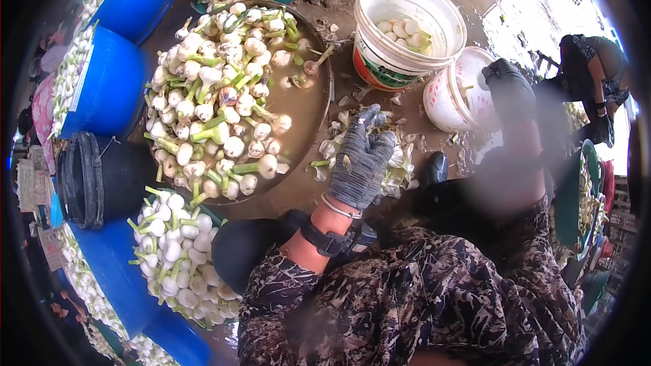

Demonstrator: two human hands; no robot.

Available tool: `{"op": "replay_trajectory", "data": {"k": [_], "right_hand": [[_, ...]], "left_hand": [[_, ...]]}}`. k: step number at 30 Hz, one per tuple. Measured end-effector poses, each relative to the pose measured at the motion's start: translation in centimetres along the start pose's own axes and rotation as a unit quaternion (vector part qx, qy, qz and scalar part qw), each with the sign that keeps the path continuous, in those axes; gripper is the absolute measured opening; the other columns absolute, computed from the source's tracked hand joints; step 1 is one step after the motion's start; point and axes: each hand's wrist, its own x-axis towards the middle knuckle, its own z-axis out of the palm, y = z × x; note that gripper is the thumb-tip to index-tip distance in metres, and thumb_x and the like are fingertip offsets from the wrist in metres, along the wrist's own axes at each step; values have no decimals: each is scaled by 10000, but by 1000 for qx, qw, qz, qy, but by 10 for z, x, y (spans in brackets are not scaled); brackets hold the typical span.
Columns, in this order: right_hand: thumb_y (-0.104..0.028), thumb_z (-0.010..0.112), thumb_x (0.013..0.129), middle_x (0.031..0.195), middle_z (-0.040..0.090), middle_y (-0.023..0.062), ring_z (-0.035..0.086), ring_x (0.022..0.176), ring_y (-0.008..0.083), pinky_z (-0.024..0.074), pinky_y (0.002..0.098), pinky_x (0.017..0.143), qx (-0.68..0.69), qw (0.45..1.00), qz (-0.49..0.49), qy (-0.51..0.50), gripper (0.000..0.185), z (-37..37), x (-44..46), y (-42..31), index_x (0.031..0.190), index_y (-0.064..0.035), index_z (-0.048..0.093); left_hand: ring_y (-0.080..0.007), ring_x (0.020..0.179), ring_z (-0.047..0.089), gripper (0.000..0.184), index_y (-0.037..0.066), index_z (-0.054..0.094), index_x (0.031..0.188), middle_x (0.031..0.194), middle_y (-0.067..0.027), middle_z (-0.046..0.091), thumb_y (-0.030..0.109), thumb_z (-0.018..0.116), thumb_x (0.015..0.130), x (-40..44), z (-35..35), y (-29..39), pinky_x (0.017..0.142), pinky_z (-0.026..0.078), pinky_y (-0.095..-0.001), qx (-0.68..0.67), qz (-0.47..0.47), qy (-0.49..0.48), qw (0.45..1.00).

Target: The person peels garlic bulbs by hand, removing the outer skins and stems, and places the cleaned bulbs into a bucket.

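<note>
My left hand [364,163], in a grey knit glove, is palm down over a heap of garlic skins [400,175], with its fingers curled. What lies under those fingers, if anything, is hidden. To the right, my right hand [507,88] is raised and closed beside a tipped white bucket [444,103] with pink print. The contents of that fist cannot be made out. Behind the bucket stands a larger white pail [407,24], which has pale garlic bulbs [405,30] inside. A wide round pan [329,88] holds untrimmed garlic [210,95] and murky water to my left.
Peeled white garlic [180,251] is heaped at lower left, near a black bucket [105,179]. Blue tubs [112,88] of garlic line the left side. Another person [593,74] bends at the right, near a green tub [576,196]. The floor is wet.
</note>
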Motion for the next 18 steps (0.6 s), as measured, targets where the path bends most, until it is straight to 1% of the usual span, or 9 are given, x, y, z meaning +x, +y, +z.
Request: {"op": "replay_trajectory", "data": {"k": [2,5,7,8,9,10,11,12,18], "right_hand": [[-370,635,879,1097,654,172,627,1003,348,492,425,877,-57,998,-17,5,350,-2,-1,-22,1105,-104,649],[-247,667,840,1052,655,165,628,983,343,496,417,860,101,965,-227,-82,307,50,-16,-87,1117,-114,656],[-226,677,828,1016,659,156,631,962,332,502,405,841,213,865,-430,-148,285,88,-33,-142,1091,-116,666],[-159,692,817,1049,652,125,624,979,321,506,394,863,287,788,-516,-174,302,132,-35,-160,1109,-96,650],[-143,675,802,1044,656,117,638,946,319,520,391,836,305,792,-484,-211,283,150,-49,-188,1081,-96,669],[-103,661,787,1039,660,120,649,922,319,532,395,800,192,826,-475,-236,329,152,-63,-224,1116,-112,661],[-103,661,787,1039,660,120,649,922,319,532,395,800,194,821,-480,-239,329,165,-72,-252,1116,-112,661],[-81,633,798,1071,650,127,652,928,320,536,400,795,165,824,-494,-223,344,189,-79,-274,1139,-123,654],[-35,519,846,1227,567,171,653,971,347,546,418,789,-2,795,-547,-264,409,203,-91,-333,1226,-158,607]], "left_hand": [[-145,1053,561,423,16,430,1368,1240,-83,549,140,538,979,-2,-8,8,899,502,-281,-39,-17,18,999],[-125,962,594,369,16,467,1336,1198,-83,580,131,515,989,-8,-12,19,859,512,-265,-83,-26,52,995],[-123,935,599,351,13,475,1324,1183,-83,588,125,505,993,-7,-17,24,849,512,-265,-22,68,81,994],[-130,947,599,323,7,488,1297,1170,-79,594,119,500,994,-9,-22,30,856,509,-269,-11,47,81,996],[-130,947,599,323,7,488,1297,1170,-79,594,119,500,994,-8,-26,32,856,509,-269,-11,47,87,995],[-131,941,602,310,4,493,1284,1164,-80,596,113,498,994,-9,-28,32,855,509,-269,-37,42,103,993],[-133,936,605,297,2,499,1271,1158,-80,597,108,497,994,-11,-32,32,853,509,-269,-62,38,118,990],[-245,1047,592,311,-5,497,1255,1162,-158,596,111,513,967,-10,-38,35,941,467,-346,-28,46,129,990],[-227,969,609,310,-5,501,1254,1095,-145,614,123,524,972,-11,-53,39,880,495,-353,-123,6,159,980]]}}
